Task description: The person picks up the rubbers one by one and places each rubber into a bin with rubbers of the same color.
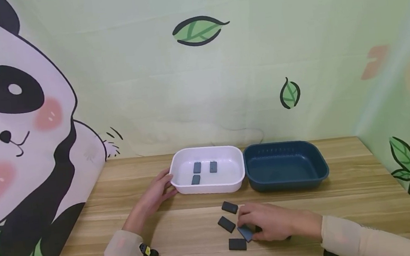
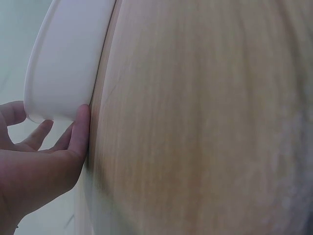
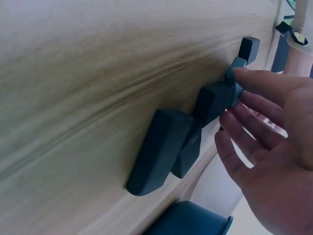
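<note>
My left hand [image 1: 156, 192] rests against the left end of a white plastic basin [image 1: 211, 189], fingers lightly spread. Seen from the left wrist, its fingertips touch the outer wall of the white basin [image 2: 68, 58], one finger down by the tabletop. Three blue-grey blocks [image 1: 213, 167] lie inside that basin. With thumb and fingers, my right hand [image 1: 271, 221] pinches a flat blue block [image 1: 245, 233], which sits tilted at the tabletop. Around it lie dark rectangular blocks [image 1: 226, 224]; the right wrist view shows more dark blocks [image 3: 159, 152] close beside the hand.
A dark blue basin [image 1: 287, 185] stands right beside the white one, its inside showing no blocks. Both are near the back of the wooden table [image 1: 186, 238]. Behind them hangs a pale green wall cloth [image 1: 141, 89] with a panda and leaves.
</note>
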`<state>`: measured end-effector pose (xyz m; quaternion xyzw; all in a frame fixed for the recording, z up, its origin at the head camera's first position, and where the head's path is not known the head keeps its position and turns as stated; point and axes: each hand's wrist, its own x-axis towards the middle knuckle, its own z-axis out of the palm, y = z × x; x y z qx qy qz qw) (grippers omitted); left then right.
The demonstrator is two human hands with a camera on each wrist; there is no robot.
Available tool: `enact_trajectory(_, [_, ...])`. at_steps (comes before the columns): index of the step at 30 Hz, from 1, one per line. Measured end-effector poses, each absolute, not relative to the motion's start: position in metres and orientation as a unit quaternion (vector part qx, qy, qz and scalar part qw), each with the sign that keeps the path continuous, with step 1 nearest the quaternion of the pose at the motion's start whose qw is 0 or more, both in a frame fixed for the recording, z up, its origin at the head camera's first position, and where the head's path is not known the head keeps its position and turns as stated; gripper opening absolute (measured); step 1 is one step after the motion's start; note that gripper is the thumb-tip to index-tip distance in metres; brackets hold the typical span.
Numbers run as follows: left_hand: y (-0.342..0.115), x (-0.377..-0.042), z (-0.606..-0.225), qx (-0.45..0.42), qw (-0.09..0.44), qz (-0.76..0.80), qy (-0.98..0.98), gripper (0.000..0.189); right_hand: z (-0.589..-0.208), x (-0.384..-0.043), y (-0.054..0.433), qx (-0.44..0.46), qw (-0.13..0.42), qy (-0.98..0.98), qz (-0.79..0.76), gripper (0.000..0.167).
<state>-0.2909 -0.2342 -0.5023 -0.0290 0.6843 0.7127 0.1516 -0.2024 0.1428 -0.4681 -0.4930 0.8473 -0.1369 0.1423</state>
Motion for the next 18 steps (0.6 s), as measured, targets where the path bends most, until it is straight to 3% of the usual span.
enact_trajectory(12, [-0.234, -0.292, -0.503, -0.040, 0.152, 0.711, 0.685, 0.059, -0.461, -0.206, 0.140, -0.500, 0.127, 0.849, -0.115, 0.034])
enact_trajectory(18, [-0.235, -0.291, -0.503, -0.029, 0.152, 0.715, 0.682, 0.060, -0.449, -0.213, 0.137, -0.490, 0.077, 0.860, -0.115, 0.034])
